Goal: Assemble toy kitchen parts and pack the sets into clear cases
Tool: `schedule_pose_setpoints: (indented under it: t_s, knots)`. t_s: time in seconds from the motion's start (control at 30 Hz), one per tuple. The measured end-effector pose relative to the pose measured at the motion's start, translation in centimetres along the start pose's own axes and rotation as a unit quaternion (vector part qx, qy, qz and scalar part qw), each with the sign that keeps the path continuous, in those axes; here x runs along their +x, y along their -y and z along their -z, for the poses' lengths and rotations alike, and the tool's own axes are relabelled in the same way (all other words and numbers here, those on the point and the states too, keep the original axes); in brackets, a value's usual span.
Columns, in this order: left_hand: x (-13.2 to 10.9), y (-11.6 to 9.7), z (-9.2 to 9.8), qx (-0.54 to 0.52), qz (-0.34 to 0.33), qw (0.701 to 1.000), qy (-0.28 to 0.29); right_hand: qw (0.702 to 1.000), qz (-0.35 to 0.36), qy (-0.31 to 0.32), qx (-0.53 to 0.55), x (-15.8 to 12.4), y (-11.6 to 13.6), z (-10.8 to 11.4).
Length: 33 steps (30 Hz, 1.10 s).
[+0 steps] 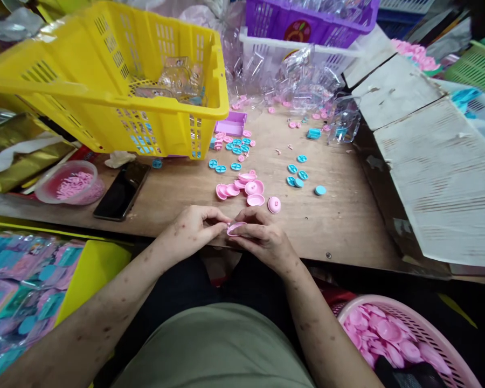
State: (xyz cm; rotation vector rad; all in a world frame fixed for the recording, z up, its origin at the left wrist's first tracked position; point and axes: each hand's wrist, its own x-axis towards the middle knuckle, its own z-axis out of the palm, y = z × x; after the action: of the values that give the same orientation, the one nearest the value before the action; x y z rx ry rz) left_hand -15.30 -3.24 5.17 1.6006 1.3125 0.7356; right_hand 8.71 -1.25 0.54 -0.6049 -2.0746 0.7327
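Note:
My right hand (264, 237) is closed on a shallow pink plastic shell (235, 228), held at the table's front edge. Thumb and fingertip of my left hand (192, 229) pinch together at the shell's left end; a tiny pink bit shows there, too small to make out. Just beyond my hands lies a cluster of pink oval shells (255, 200). A round pink piece with a small knob (274, 205) sits to their right. Farther back are several blue discs (236, 150), and more blue discs (298, 183) lie to the right.
A yellow crate (165, 110) stands at back left, near a phone (122, 191) and a tub of small pink pegs (70, 186). Clear plastic packs (299, 81) are heaped behind. White-topped cardboard (440, 178) borders the right side. A pink basket (422, 310) of shells sits below right.

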Motion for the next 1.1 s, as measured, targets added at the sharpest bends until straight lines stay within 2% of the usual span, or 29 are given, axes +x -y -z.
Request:
schedule_pose_setpoints:
  t_s: [0.1,0.2,0.27,0.33,0.4,0.47,0.53,0.63,0.77,0.87,1.0,1.1]
  knots:
    - [0.0,0.1,0.7,0.108,-0.063,0.991,-0.045,0.999,-0.02,0.016,-0.038,0.3,0.1,-0.2]
    - [-0.5,0.0,3.4,0.19,-0.082,0.974,-0.094,0.996,-0.04,0.0,-0.076,1.0,0.0,0.0]
    - [-1.3,0.0,7.0,0.261,-0.074,0.948,-0.165,0.991,-0.048,-0.039,-0.12,1.8,-0.6,0.3]
    - [-2.5,0.1,11.6,0.336,-0.037,0.905,-0.257,0.98,-0.057,-0.062,-0.183,3.0,-1.7,0.7]
    - [-3.9,0.4,16.2,0.401,0.028,0.86,-0.315,0.966,-0.062,-0.042,-0.249,4.2,-3.4,0.9]
    - [-5.2,1.2,20.1,0.448,0.108,0.834,-0.304,0.953,-0.054,0.003,-0.298,5.4,-5.1,0.7]
    - [-5.8,2.4,22.6,0.475,0.175,0.826,-0.246,0.947,-0.043,0.023,-0.318,6.2,-6.0,0.6]
    - [-5.7,4.6,23.9,0.487,0.21,0.827,-0.185,0.95,-0.036,-0.013,-0.309,6.4,-5.3,0.9]
    - [-5.4,6.1,23.8,0.483,0.199,0.833,-0.185,0.963,-0.049,-0.052,-0.258,5.7,-2.2,2.0]
    - [-5.5,6.2,23.9,0.472,0.182,0.842,-0.184,0.962,-0.098,-0.078,-0.241,4.5,-0.6,2.5]
    - [-6.0,5.6,24.0,0.451,0.143,0.851,-0.229,0.969,-0.142,-0.102,-0.176,2.5,0.7,2.8]
    - [-6.5,5.3,24.3,0.436,0.114,0.842,-0.297,0.98,-0.086,-0.105,-0.148,1.5,1.4,2.8]
